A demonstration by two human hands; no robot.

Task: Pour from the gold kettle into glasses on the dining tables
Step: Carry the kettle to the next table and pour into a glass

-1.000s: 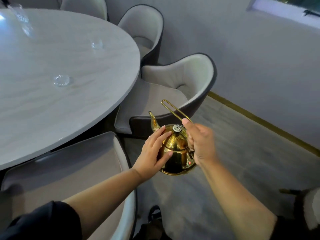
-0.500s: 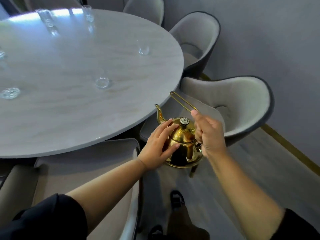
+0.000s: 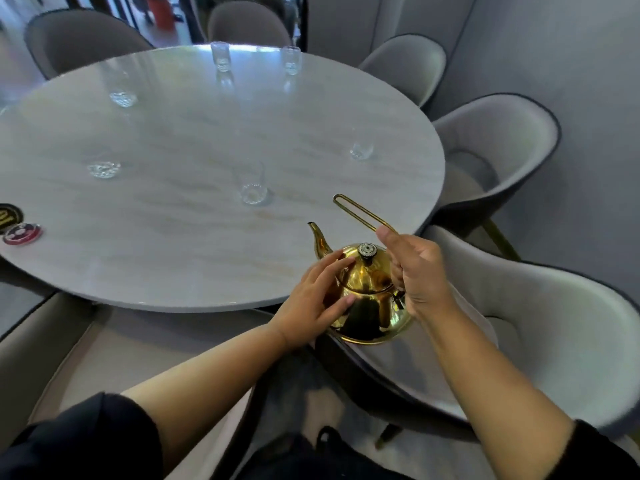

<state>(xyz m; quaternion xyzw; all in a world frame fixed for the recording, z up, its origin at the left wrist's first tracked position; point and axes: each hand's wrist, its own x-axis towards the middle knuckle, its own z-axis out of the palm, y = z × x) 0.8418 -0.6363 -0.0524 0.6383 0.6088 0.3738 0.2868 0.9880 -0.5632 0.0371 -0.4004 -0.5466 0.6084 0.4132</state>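
Note:
The gold kettle (image 3: pixel 370 299) hangs in the air at the near right edge of the round marble table (image 3: pixel 194 244), its spout pointing toward the table. My right hand (image 3: pixel 420 275) grips the kettle's wire handle near its base. My left hand (image 3: pixel 317 303) lies flat against the kettle's left side, fingers spread. Several clear glasses stand on the table: the nearest glass (image 3: pixel 254 188) is just beyond the spout, another glass (image 3: pixel 362 150) is to its right, a third glass (image 3: pixel 103 168) to the left, and more stand at the far side.
Grey upholstered chairs ring the table; one chair (image 3: pixel 540 344) is right under the kettle and another chair (image 3: pixel 498 157) stands beyond it. A red and black round disc (image 3: pixel 22 233) lies at the table's left edge. A grey wall closes the right side.
My view has swung left toward the table, bringing more glasses into sight. The kettle, held the same way in both hands, has come from above the chairs to the table's edge.

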